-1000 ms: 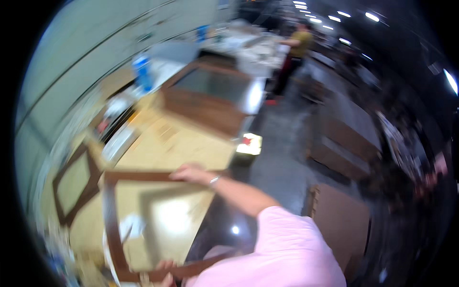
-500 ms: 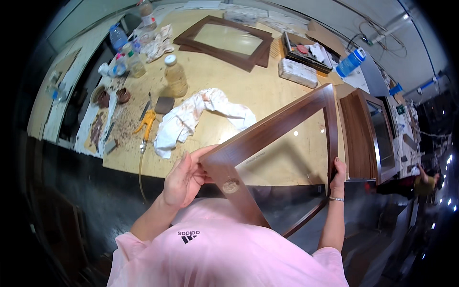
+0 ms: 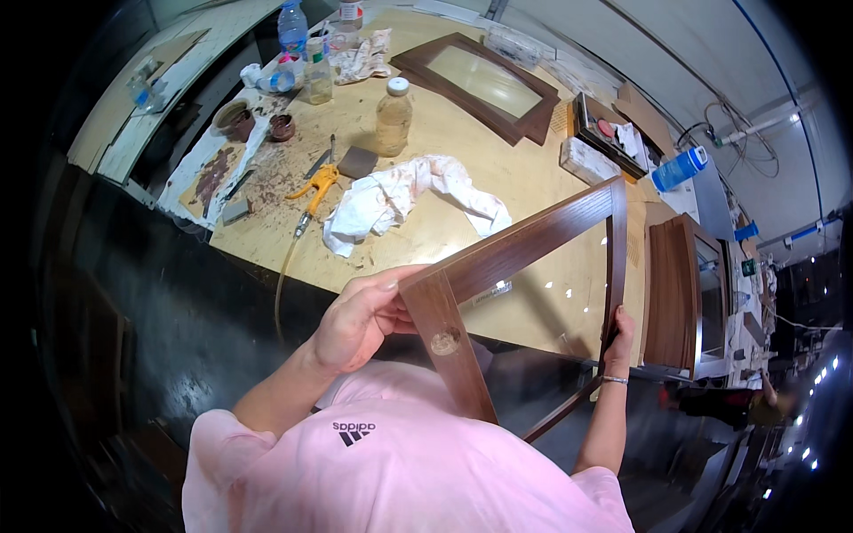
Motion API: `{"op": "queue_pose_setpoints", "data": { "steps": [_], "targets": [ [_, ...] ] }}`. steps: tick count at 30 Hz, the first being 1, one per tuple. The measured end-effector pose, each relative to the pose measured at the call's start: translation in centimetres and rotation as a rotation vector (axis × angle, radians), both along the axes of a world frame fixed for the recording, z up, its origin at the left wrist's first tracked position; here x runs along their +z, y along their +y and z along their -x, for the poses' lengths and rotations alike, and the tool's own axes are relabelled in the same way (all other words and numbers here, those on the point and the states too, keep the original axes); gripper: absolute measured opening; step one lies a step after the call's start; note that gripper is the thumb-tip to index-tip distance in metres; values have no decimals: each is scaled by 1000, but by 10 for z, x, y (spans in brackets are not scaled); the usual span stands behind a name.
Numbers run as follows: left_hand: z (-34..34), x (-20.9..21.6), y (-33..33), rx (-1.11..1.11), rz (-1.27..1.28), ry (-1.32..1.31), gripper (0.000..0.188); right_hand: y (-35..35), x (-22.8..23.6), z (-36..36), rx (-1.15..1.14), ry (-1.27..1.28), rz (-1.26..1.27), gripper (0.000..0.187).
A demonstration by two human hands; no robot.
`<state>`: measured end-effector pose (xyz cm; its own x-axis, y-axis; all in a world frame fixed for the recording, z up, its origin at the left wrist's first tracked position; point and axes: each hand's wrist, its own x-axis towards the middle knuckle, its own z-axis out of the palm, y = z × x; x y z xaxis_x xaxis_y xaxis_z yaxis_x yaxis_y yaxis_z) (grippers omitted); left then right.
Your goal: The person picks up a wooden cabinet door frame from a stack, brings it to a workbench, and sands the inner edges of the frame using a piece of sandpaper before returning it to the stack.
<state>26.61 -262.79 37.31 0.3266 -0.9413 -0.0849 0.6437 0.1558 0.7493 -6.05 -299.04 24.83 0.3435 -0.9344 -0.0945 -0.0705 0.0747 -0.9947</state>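
Between my hands is a tilted brown wooden cabinet door with a clear glass pane. A round hinge hole shows in its near left frame piece. My left hand is closed on the left corner, thumb on top and fingers partly hidden underneath. At the right edge, my right hand wraps around the frame, a bracelet at the wrist. The door's lower corner hangs past the bench edge, close to my shirt. Beyond it on the wooden bench lies a crumpled, stained white cloth.
A yellow air blow gun with a hose, a dark sanding block and a capped bottle stand or lie behind. More brown doors lie at the back; others stack at right. Another person is far right.
My view has swung, so the bench things appear farther right. The door remains in both hands, slightly shifted and tilted; both grips look the same.
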Motion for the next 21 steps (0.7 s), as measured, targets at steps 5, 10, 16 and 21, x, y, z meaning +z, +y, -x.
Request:
{"op": "queue_pose_setpoints", "data": {
  "steps": [5,10,16,21],
  "targets": [
    [5,5,16,75,-102,-132,49,5,1,-11,85,17,17,35],
    [4,-5,34,115,-32,17,46,18,5,-30,99,47,-18,33],
    [6,-2,38,140,-187,-248,46,25,12,-40,128,75,16,31],
    [3,-8,43,164,-198,-294,49,30,15,-44,162,99,32,31]
  ]
}}
